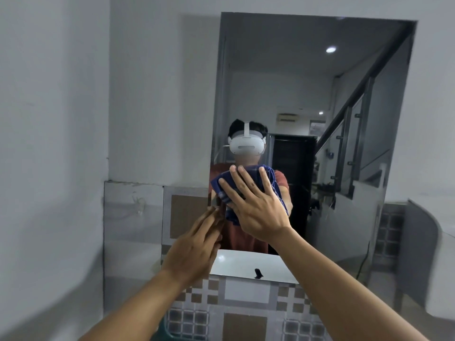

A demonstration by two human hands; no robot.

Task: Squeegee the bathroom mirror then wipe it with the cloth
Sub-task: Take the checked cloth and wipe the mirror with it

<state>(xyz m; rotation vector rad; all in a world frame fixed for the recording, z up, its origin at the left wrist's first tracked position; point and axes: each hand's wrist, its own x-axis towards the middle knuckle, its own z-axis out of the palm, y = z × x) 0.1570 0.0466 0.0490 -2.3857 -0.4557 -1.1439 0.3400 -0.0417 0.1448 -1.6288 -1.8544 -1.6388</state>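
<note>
With our right hand (256, 205) spread flat, pinning the blue cloth (248, 185) against the mirror (307, 94), and our left hand (194, 252) empty, fingers loosely extended just below-left, we should keep even pressure and overlap strokes.

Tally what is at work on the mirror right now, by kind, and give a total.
Hands: 2, the left hand at the mirror's lower left edge, the right hand spread flat
Cloths: 1, the blue cloth pressed under the right hand
Mirrors: 1, the mirror
Squeegees: 0 in view
Total: 4
</note>
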